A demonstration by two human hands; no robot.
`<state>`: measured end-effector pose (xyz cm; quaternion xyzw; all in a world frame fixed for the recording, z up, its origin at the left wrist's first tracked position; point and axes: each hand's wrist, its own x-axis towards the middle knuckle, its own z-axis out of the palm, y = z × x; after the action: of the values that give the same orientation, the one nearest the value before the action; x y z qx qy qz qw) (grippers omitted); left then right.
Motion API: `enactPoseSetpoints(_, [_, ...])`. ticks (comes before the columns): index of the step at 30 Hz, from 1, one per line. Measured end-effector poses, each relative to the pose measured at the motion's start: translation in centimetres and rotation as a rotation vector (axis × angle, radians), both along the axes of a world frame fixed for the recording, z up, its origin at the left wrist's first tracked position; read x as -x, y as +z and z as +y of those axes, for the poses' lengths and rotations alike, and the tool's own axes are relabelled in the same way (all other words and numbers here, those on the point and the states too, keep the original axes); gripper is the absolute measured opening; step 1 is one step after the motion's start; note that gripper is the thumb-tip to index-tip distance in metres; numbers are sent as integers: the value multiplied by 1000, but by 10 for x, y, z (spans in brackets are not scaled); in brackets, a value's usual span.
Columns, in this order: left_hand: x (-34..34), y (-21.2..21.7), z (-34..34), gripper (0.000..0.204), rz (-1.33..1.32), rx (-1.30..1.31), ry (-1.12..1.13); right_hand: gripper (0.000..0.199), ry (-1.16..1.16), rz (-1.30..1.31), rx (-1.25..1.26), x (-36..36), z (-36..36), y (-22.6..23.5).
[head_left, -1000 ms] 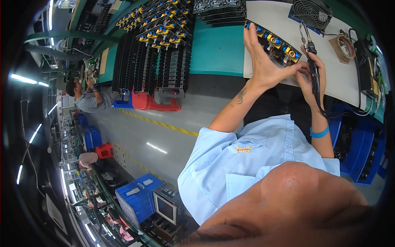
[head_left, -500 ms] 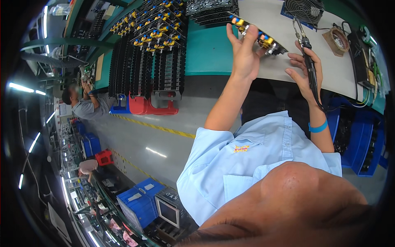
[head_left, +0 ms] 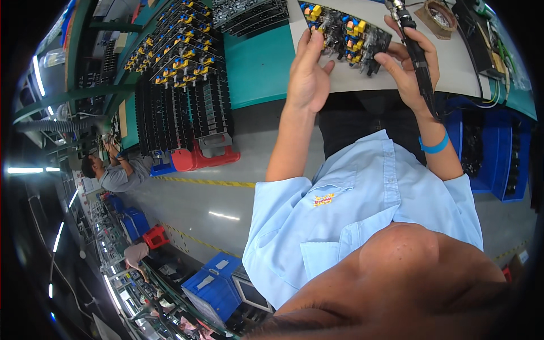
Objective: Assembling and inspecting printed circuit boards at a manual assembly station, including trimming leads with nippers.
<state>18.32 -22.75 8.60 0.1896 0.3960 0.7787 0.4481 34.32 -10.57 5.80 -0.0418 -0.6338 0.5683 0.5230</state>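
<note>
A dark circuit board (head_left: 344,35) with yellow and blue parts lies tilted on the pale bench top (head_left: 362,79), held between both hands. My left hand (head_left: 309,71) grips its left end, fingers along the edge. My right hand (head_left: 409,62) touches the board's right end with its fingertips while clasping a black pen-shaped tool (head_left: 416,51) that points up and away from me. A blue band (head_left: 435,145) circles my right wrist.
A black rack (head_left: 181,90) full of similar boards stands to the left on a red base (head_left: 198,158). Blue bins (head_left: 498,153) sit under the bench at right. A tape roll (head_left: 439,14) lies on the bench. Another person (head_left: 116,170) works far left.
The board and both hands have shifted left and nearer to me in view. The left hand now grips the board's left end, and the right hand's fingers have come onto its right end.
</note>
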Motion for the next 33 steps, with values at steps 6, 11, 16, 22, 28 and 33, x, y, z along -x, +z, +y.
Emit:
enactPoseSetpoints(6, [1,-15,-1,114,678,87,124,63,-143,-46,114,10,14,-17])
enactPoseSetpoints(11, [-24,-26,32,131,1169,135,416,64,-164,-54,258,19,11,-13])
enactPoseSetpoints(16, [-31,-30,36,140,1363,335,585,67,12,-78,163,7,-10,-3])
enactPoseSetpoints(22, [-33,-27,18,145,1303,123,543,67,-10,-66,107,-4,-44,19])
enactPoseSetpoints(28, [-9,-4,-34,149,1416,208,628,68,79,-75,16,5,-59,23])
enactPoseSetpoints(33, [10,11,-63,146,1565,389,786,68,-18,-137,25,7,-54,14])
